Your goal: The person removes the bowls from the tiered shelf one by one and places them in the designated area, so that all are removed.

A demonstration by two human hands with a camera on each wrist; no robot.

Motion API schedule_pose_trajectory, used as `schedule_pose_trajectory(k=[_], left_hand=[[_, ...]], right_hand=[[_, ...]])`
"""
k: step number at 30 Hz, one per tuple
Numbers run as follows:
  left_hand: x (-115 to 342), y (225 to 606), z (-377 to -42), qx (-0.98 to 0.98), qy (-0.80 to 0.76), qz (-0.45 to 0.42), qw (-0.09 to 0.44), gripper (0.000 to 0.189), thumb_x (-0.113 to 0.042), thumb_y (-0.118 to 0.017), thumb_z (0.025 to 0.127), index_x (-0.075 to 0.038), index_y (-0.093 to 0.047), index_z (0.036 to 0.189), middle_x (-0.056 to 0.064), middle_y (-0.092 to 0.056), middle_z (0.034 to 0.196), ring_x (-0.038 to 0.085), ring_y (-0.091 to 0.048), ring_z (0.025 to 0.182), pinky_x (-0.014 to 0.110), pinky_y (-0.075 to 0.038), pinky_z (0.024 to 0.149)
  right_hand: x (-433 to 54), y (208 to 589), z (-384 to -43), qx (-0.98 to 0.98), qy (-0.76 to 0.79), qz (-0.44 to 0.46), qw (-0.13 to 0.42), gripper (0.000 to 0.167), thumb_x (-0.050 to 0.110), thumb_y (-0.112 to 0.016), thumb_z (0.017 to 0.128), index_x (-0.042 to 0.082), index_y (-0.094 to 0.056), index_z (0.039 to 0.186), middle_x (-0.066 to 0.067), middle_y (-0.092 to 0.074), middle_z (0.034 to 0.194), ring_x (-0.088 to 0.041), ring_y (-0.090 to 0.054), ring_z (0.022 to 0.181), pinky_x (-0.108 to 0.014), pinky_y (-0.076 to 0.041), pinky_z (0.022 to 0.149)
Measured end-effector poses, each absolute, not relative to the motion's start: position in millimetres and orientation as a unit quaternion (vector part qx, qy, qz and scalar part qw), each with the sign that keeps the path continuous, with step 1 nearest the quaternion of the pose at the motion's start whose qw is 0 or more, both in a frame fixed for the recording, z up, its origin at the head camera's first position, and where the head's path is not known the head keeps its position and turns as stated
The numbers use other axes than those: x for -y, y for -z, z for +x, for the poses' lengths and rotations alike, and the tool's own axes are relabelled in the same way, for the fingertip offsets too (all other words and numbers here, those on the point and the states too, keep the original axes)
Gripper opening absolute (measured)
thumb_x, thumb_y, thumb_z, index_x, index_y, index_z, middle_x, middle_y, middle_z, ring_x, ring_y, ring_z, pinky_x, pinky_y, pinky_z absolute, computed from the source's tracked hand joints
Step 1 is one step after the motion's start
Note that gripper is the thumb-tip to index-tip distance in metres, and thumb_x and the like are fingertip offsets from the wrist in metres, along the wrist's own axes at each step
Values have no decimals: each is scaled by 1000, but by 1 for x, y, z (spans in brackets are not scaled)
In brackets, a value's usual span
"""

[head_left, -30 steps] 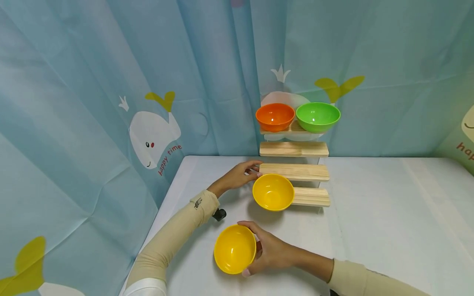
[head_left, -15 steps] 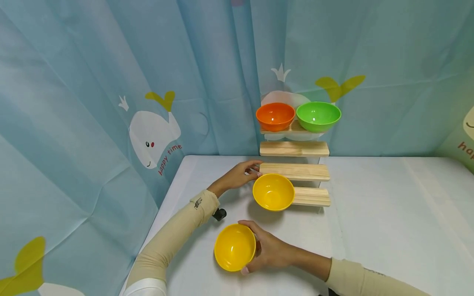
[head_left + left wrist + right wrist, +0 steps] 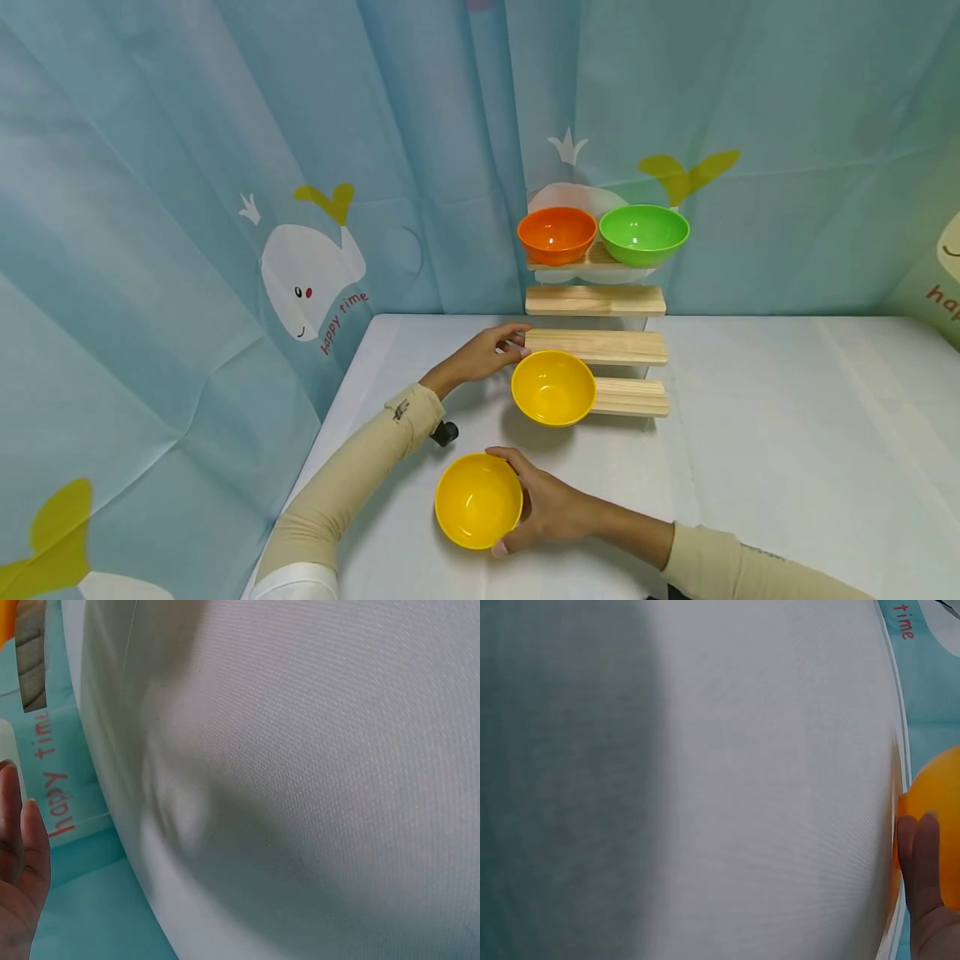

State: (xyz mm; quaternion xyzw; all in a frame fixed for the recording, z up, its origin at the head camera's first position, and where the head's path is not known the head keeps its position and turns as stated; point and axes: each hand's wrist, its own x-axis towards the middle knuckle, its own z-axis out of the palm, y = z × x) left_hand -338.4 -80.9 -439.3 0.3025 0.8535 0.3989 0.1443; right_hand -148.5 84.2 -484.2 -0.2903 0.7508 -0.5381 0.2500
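Observation:
My right hand (image 3: 551,508) grips a yellow bowl (image 3: 477,502) by its right side, thumb at the near rim and fingers at the far rim. In the right wrist view the fingers (image 3: 924,862) lie along the bowl's outer wall (image 3: 949,817). A second yellow bowl (image 3: 553,389) sits at the left of the wooden rack's lowest plank (image 3: 630,397). Beside it, my left hand (image 3: 480,357) reaches to the left end of the plank above (image 3: 600,344), thumb near the bowl's rim. Its fingers (image 3: 34,840) look relaxed in the left wrist view.
An orange bowl (image 3: 557,236) and a green bowl (image 3: 644,236) stand side by side on the top plank. Below them is another plank (image 3: 596,300). A white cloth (image 3: 780,467) covers the table, and a blue curtain (image 3: 450,167) hangs behind and at the left.
The yellow bowl in my right hand has shifted very slightly to the right. My left hand and the bowls on the rack stay where they were.

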Motion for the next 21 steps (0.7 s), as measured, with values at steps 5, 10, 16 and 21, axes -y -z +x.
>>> schedule_pose_trajectory(k=[5,10,16,21], left_hand=[[80,438,-338,-853,-397,306,144,53,-32,-58,104,-14,-45,152,12,-60,137,25,-60,121,36,-52,100],[80,436,-337,-853,-396,305,146,53,-32,-58,104,-14,-45,152,12,-60,136,25,-59,121,38,-52,101],[80,435,-336,-853,-396,306,146,53,-32,-58,104,-14,-44,152,12,-60,136,25,-59,120,37,-52,100],[80,436,-336,-852,-397,307,146,53,-32,-57,104,-13,-44,152,13,-60,136,25,-59,121,36,-52,100]], right_hand=[[-85,485,-148,-759,528,-297,238,110,30,-93,71,12,-24,155,4,-46,146,-13,-48,130,-24,-34,115],[-86,485,-149,-761,522,-310,228,108,30,-92,72,12,-25,155,1,-46,148,-14,-48,131,-25,-34,115],[-89,485,-150,-741,540,-320,238,107,24,-91,74,9,-24,155,-7,-46,146,-19,-50,129,-22,-40,108],[-92,484,-151,-731,550,-313,255,110,21,-91,74,6,-19,156,-16,-45,144,-17,-60,111,-24,-52,92]])
